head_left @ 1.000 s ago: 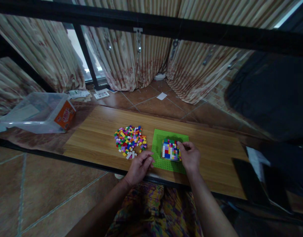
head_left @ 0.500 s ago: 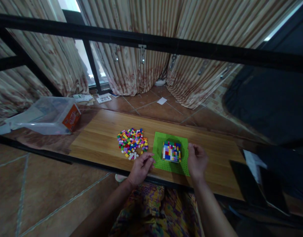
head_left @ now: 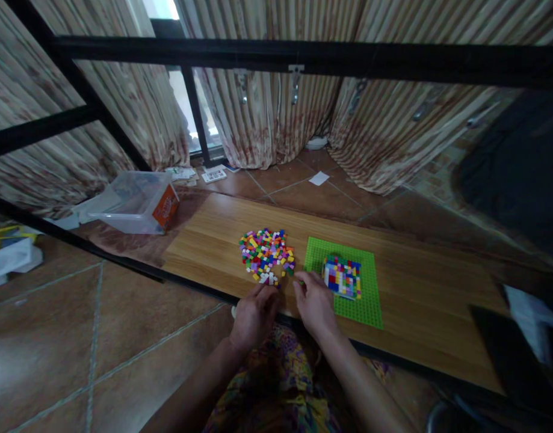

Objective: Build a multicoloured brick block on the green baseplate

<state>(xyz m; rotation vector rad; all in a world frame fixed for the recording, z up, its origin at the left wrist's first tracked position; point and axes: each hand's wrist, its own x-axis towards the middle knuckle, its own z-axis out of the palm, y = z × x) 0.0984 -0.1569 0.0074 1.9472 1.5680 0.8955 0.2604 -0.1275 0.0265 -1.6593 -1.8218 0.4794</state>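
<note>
My left hand (head_left: 256, 314) is at the near edge of a pile of small coloured toy bricks (head_left: 263, 249), its fingertips bent down by some white bricks (head_left: 269, 278). The fingers are drawn together; whatever they hold is hidden. Between the pile and the green baseplate (head_left: 370, 300), my right hand (head_left: 316, 302) has its fingers curled and pointing left, and I cannot make out anything in them. On the baseplate stands a block built of many coloured bricks (head_left: 343, 278), just right of my right hand.
A wooden board (head_left: 420, 300) lies under everything. To the left is a clear plastic box (head_left: 134, 207) with an orange label. A black metal bar (head_left: 258, 51) crosses in front of striped curtains (head_left: 267, 126). Dark flat objects (head_left: 506, 343) lie at the right end.
My right hand has gone from the baseplate's right side across to its left edge, near the pile. My left hand has shifted to the white bricks. The view has turned leftward.
</note>
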